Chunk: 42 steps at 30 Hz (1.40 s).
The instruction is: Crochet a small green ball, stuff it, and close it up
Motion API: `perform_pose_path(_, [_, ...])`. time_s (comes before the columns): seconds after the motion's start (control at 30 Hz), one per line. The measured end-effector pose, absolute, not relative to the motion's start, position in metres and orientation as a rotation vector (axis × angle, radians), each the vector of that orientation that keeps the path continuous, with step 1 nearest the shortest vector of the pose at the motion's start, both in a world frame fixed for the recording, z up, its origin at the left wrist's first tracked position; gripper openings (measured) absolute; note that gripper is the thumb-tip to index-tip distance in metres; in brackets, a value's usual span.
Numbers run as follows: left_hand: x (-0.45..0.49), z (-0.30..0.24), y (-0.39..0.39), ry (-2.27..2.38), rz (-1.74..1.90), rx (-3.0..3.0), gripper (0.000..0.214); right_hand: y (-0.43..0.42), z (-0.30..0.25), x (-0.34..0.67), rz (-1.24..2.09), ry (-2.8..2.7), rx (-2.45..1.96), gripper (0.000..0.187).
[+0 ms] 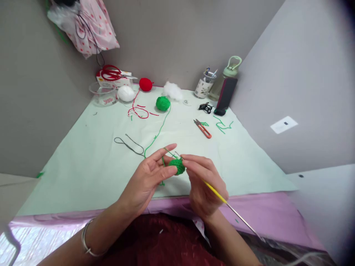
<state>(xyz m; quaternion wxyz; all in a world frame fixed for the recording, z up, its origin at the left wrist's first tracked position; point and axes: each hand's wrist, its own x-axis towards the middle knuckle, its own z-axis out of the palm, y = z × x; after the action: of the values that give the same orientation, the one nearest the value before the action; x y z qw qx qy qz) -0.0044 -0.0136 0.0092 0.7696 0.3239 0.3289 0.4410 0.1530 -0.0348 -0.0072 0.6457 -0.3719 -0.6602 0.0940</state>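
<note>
My left hand pinches a small green crocheted piece between thumb and fingers, with green yarn looped over the index finger. My right hand grips a crochet hook with a yellow handle; its metal tip reaches the top of the green piece. Both hands hover over the near edge of the pale green mat. The green yarn strand runs from my left hand up to a green yarn ball further back.
At the back are a red yarn ball, white stuffing, a glass bowl, red scissors on a box, a cup of tools, a bottle and a phone. Orange snips, a black hair tie and yarn scraps lie mid-mat.
</note>
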Motion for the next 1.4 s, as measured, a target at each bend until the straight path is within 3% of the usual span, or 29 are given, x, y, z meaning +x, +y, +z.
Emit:
perform_pose_path(0.33, [-0.005,0.006,-0.016,0.625,1.042,0.842,0.055,-0.036,-0.018,0.146,0.104,-1.405,-0.729,0.032])
perform_pose_path(0.57, [-0.013,0.005,-0.009,0.573,0.987,0.878,0.051,-0.025,-0.015,0.164,0.781,-1.303,-0.637,0.017])
perform_pose_path(0.7, [-0.017,0.006,-0.007,0.582,0.960,0.930,0.051,-0.023,-0.008,0.176,0.923,-1.332,-0.585,0.017])
perform_pose_path(1.4, [-0.028,0.018,-0.005,0.776,0.920,1.396,0.058,-0.021,0.018,0.194,0.919,-1.655,-0.616,0.024])
